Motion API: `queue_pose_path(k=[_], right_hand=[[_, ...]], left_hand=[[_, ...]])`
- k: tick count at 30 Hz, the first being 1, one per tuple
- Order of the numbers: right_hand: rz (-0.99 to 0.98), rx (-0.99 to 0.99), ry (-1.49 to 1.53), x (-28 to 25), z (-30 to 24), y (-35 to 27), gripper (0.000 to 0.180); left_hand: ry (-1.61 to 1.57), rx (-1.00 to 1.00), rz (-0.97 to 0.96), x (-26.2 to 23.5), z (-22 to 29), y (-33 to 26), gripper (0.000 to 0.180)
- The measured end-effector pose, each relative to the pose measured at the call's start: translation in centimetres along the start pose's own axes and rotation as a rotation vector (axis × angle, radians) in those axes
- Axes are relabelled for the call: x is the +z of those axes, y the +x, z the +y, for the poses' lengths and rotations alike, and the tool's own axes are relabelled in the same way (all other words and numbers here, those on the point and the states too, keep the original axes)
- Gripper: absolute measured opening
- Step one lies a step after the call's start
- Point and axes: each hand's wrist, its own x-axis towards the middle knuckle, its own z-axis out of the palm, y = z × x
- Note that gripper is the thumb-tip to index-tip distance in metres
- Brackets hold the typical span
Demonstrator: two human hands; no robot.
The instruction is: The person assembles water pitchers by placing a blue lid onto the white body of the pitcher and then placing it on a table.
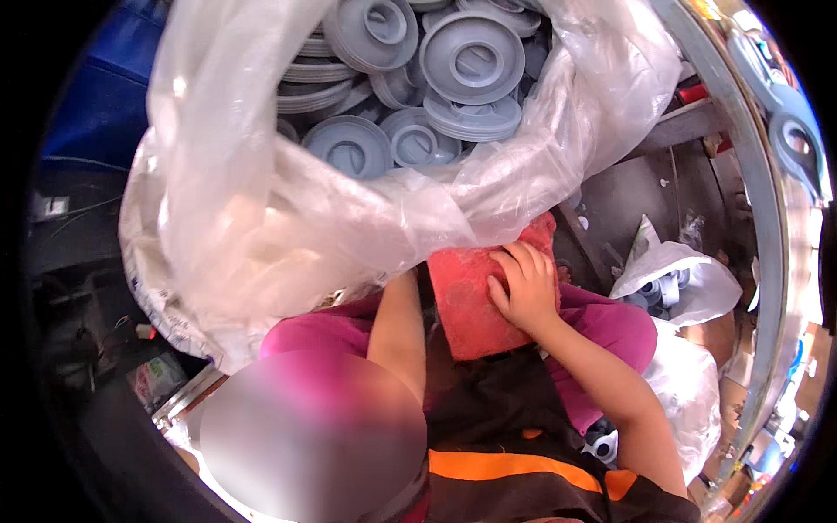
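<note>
My right hand (527, 286) lies on a red cloth pad (478, 305) over my lap, fingers stretched out and thumb apart. The pad is worn, and its upper edge goes under the rim of a large translucent plastic bag (410, 213). Inside the bag are many round grey plastic lids (472, 57), some in stacks, others loose, each with a raised ring in the middle. My left forearm (403, 327) runs up beneath the front of the bag. The bag hides my left hand, so its fingers and anything in them cannot be seen.
To the right, a smaller white plastic bag (684, 279) holds grey parts, with another clear bag (689, 383) below it. A grey metal bar (767, 200) curves along the right side. Blue material (100, 87) stands at the far left. A smeared oval covers the lower left.
</note>
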Motion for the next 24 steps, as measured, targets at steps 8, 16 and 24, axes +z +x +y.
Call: queue_pose_path(k=[8, 16, 24], right_hand=[[0.14, -0.091, 0.079, 0.8, -1.2, 0.2, 0.034], [0.333, 0.069, 0.413, -1.2, 1.0, -0.5, 0.029], [0.154, -0.25, 0.228, -5.2, -3.8, -3.7, 0.033]], left_hand=[[-0.263, 0.141, -0.118, -8.1, -0.4, -7.7, 0.045], [0.248, 0.551, -0.213, -20.5, 14.8, -30.0, 0.052], [-0.155, 0.553, -0.415, -16.8, 15.9, -33.5, 0.046]])
